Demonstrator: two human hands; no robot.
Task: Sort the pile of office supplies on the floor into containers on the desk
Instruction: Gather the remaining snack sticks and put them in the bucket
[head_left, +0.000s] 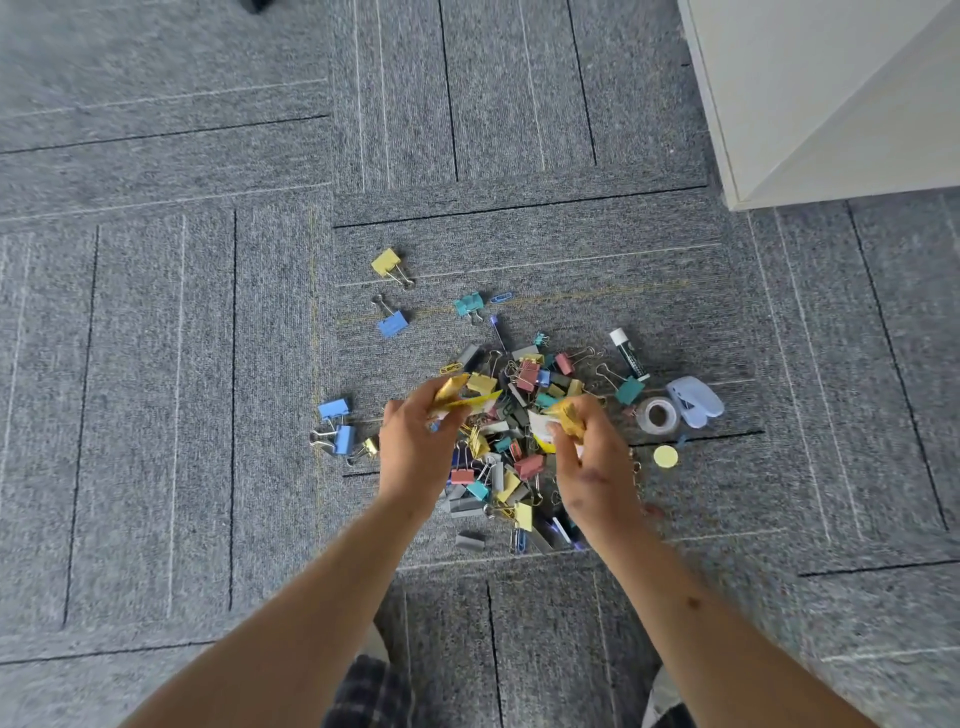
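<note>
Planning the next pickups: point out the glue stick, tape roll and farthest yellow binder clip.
glue stick (630, 356): head view, dark barrel.
tape roll (657, 428): head view, lower ring.
yellow binder clip (386, 262): head view, yellow body.

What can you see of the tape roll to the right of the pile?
The tape roll is a ring of clear, slightly milky tape. It lies flat on the grey carpet, hole up. It sits at the right edge of the pile, beside a pale blue plastic item; whether they touch I cannot tell. A yellow disc lies apart from it, nearer the person. The right hand is close but not touching it.
</note>
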